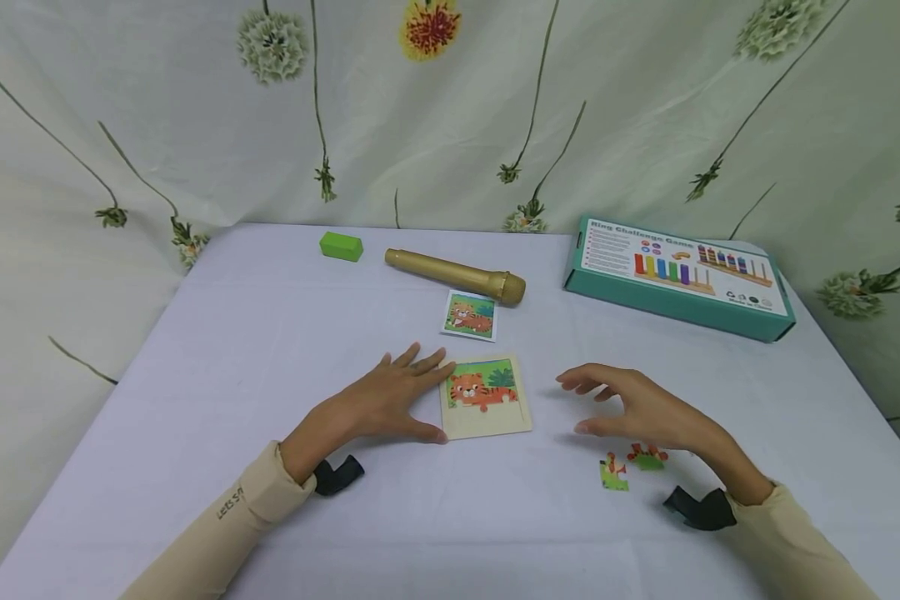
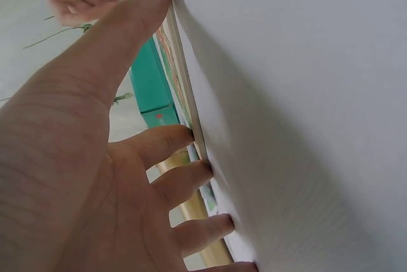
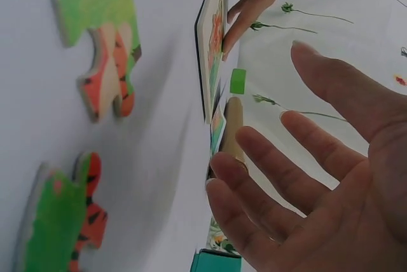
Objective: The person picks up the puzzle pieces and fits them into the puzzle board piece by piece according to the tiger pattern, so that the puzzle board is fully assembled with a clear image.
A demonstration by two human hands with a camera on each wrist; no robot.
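Note:
A square wooden puzzle board [image 1: 487,422] lies mid-table, its upper part filled with a tiger picture and its lower part bare wood. My left hand [image 1: 390,396] rests at the board's left edge, fingers spread, thumb at the lower left corner; in the left wrist view the thumb and fingertips [image 2: 181,137] meet that edge. Right of the board, my right hand [image 1: 633,408] hovers with fingers loosely bent and nothing in them. Two loose puzzle pieces lie below it: a green and orange piece [image 1: 613,473] and a green piece with red-orange edge [image 1: 648,457].
Behind the board lies a small tiger picture card [image 1: 470,316], close by a gold toy microphone [image 1: 450,271]. A green block [image 1: 341,246] sits at the back left. A teal Ring Challenge Game box [image 1: 678,279] occupies the back right, before a flowered cloth backdrop.

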